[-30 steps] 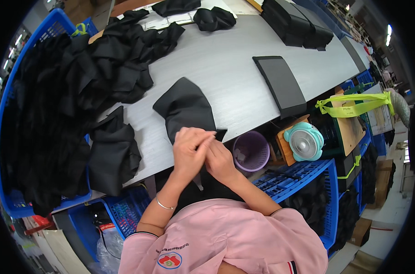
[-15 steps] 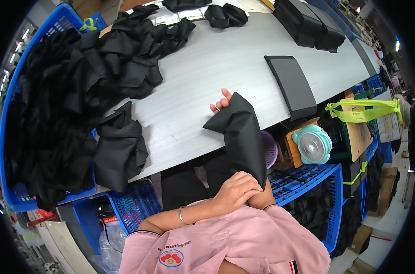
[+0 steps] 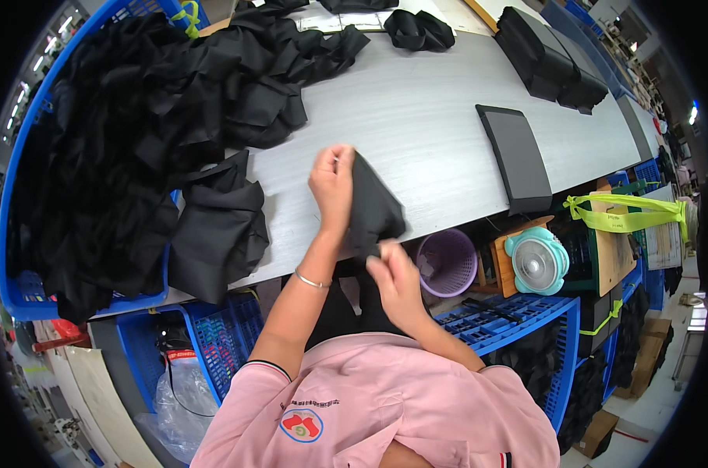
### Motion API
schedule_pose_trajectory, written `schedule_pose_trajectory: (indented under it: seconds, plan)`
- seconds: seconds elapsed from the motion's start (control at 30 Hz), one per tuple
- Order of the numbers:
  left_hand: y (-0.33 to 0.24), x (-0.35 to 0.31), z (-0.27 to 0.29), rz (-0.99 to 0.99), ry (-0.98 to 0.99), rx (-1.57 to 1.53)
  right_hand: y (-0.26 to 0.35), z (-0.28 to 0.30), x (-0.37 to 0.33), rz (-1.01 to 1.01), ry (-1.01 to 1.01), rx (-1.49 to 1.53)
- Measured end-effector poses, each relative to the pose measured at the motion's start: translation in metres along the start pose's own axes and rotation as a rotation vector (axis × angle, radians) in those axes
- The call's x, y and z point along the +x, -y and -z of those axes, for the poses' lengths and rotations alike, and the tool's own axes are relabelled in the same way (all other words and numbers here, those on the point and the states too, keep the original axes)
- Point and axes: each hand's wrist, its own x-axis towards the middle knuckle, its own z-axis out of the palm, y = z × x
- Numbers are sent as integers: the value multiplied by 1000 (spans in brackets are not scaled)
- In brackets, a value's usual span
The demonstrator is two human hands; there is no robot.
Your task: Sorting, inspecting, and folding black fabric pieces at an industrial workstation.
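A black fabric pouch hangs between my hands over the table's near edge. My left hand, with a bracelet at the wrist, has its fingers closed on the pouch's upper corner. Lower down, my right hand pinches the pouch's bottom end; motion smears its fingertips somewhat. To the left, a crumpled black fabric piece lies over the table edge. Flat on the table to the right is a dark grey-and-black folded piece.
A blue crate heaped with black fabric stands left. On the grey table, stacked black pieces sit at the far right. Below the near edge are a purple basket, a turquoise fan and blue crates.
My right forearm, which was inside the black pouch, is out of it. My left hand has moved up and forward to the pouch's upper corner; the pouch has shifted left.
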Motion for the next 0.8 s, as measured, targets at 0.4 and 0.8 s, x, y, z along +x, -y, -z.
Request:
schedule_pose_trajectory:
  seconds: [0.4, 0.8]
  plan:
    - [-60, -14, 22, 220, 384, -321, -39, 67, 10, 134, -279, -79]
    - [-92, -53, 64, -25, 383, -166, -28, 47, 60, -187, -99, 415]
